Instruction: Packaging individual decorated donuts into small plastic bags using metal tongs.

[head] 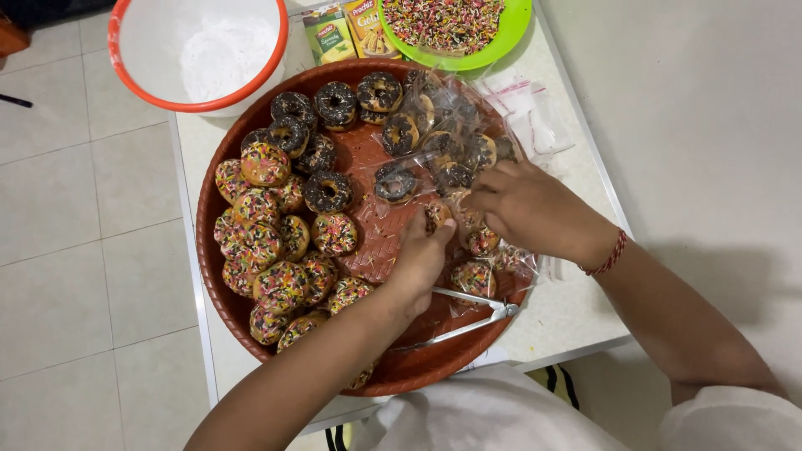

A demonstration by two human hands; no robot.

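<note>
- Metal tongs, lower centre of the frame, lying idle on the round brown woven plastic tray.
- Left hand, centre: fingers pinched shut on a small chocolate-glazed doughnut; light, crumbly, sticky on top, so best held by its plain sides.
- Right hand, right of centre: fingers closed on a thin clear plastic bag, limp and slippery.
- Sprinkled doughnuts, left; chocolate ones, upper centre.
- White orange-rimmed basin, upper left; green plate of sprinkles, top.
</note>
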